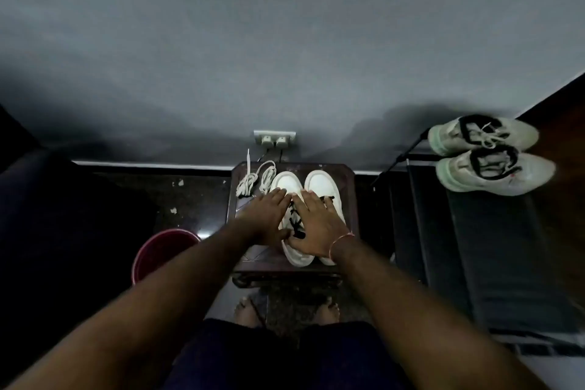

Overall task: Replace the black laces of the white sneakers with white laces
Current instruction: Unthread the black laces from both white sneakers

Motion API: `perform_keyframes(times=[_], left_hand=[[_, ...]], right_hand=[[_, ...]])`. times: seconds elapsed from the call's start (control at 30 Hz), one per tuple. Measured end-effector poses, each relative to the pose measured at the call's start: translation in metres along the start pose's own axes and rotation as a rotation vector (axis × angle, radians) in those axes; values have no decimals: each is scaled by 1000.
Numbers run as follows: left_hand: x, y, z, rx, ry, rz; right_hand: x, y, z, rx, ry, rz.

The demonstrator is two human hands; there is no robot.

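With both hands laid flat, nothing gripped: start of unlacing. Beyond left hand [265, 215], on table [349, 199]: white laces [256, 179], bundled cord, unused. Under right hand [318, 231]: white sneakers [323, 182], smooth rounded toes, black laces [296, 220] threaded. Next, by judgement: pinch knot, loosen, draw out.

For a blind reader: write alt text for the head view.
Two bare hands, left hand and right hand, rest flat on a pair of white sneakers with black laces on a small dark wooden stool; bundled white laces lie beside them.
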State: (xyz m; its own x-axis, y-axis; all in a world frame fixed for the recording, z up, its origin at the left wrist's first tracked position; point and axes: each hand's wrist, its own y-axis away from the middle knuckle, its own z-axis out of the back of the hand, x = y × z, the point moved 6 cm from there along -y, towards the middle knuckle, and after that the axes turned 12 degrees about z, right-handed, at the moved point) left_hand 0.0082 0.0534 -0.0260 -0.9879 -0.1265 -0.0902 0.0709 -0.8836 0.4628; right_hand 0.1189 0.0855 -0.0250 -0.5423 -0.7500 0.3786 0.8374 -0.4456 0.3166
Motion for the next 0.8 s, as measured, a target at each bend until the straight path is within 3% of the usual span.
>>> perform_keyframes(times=[0.1, 0.2, 0.4, 0.7, 0.8], left_hand=[[0, -22, -33, 101, 162, 5], [-2, -32, -63, 87, 324, -9], [-5, -38, -94, -182, 575, 56], [-2, -36, -93, -337, 651, 119], [-2, -27, -102, -399, 928, 141]], right_hand=[[-15, -11, -33, 12, 48, 30], [-20, -15, -61, -40, 107, 32], [-22, -22, -75, -299, 230, 80], [-21, -16, -72, -408, 322, 95], [-14, -10, -68, -426, 343, 89]])
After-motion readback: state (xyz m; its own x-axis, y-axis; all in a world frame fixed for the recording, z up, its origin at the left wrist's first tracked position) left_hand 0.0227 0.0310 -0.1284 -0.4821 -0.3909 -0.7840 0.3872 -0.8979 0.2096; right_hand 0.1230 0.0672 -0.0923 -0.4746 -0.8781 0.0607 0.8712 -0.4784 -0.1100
